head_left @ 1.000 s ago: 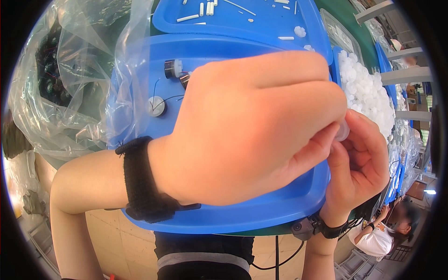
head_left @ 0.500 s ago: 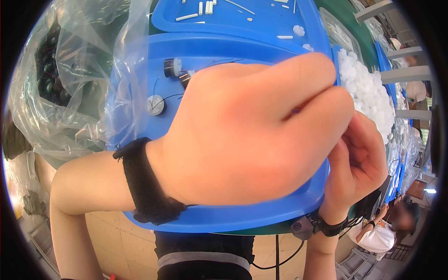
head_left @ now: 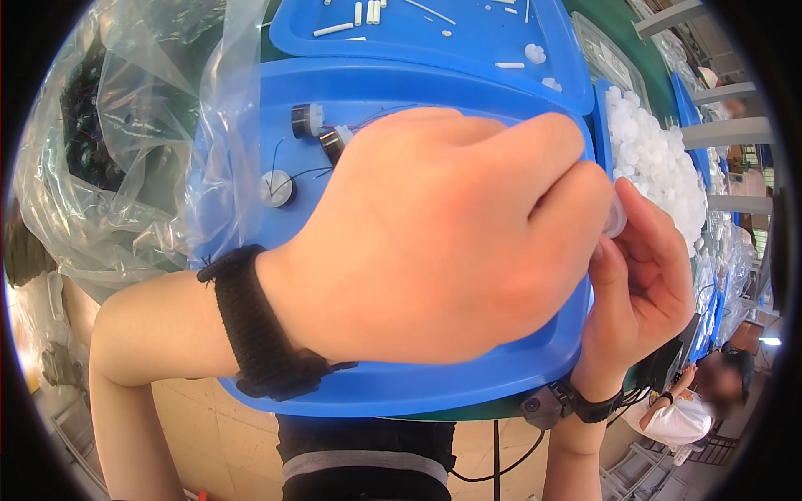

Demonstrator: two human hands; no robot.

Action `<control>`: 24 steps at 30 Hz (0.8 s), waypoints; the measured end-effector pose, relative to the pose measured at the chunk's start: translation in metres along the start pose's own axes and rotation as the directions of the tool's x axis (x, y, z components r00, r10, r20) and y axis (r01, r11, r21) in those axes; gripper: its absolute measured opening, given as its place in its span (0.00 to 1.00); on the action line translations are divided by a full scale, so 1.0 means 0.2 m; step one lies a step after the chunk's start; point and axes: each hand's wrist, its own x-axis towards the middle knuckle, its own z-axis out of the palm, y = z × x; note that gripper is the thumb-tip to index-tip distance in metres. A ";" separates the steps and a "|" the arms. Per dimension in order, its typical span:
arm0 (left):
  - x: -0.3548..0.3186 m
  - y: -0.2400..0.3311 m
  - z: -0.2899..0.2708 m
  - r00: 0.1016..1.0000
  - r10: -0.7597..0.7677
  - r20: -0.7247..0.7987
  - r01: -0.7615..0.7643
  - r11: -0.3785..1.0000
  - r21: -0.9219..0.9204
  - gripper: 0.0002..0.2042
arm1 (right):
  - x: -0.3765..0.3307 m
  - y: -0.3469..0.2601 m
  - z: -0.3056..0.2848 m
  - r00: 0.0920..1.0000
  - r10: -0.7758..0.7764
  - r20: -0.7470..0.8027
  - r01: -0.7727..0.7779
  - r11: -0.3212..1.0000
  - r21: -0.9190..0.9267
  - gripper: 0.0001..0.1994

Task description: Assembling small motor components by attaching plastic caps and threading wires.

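Note:
My left hand [head_left: 451, 242] fills the middle of the view, back toward me and fingers curled closed; whatever they hold is hidden behind the hand. Just to its right, my right hand [head_left: 639, 292] pinches a small translucent white plastic cap [head_left: 616, 219] between thumb and fingers. The cap is partly covered by the left hand's knuckles, and I cannot tell whether the left fingers touch it. Below both hands lies a blue tray [head_left: 326, 83]. In it sit small black cylindrical parts with white ends [head_left: 306, 121], and thin wires run from some of them.
A second blue tray [head_left: 468, 50] at the back holds short white tubes [head_left: 332, 30]. At the right is a heap of translucent white caps [head_left: 647, 150]. A clear plastic bag [head_left: 167, 142] with dark wired parts lies at the left. A person [head_left: 681, 413] sits at the far right.
My left hand has shifted slightly left and down. Between the two hands the translucent cap now shows; it was hidden before. The right index finger has lifted slightly.

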 end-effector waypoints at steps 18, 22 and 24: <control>-0.01 0.02 0.01 0.985 -0.111 0.132 0.121 0.990 -0.069 0.07 | 0.01 0.03 -0.03 0.995 -0.068 0.070 0.071 0.997 -0.035 0.16; 0.02 0.06 -0.02 0.956 -0.220 0.193 0.250 0.957 -0.148 0.07 | 0.01 0.01 -0.02 0.997 0.040 0.072 -0.052 0.984 0.172 0.17; 0.02 0.06 -0.02 0.949 -0.247 0.196 0.282 0.942 -0.182 0.07 | 0.02 0.03 -0.02 0.995 0.070 0.072 -0.084 0.972 0.219 0.18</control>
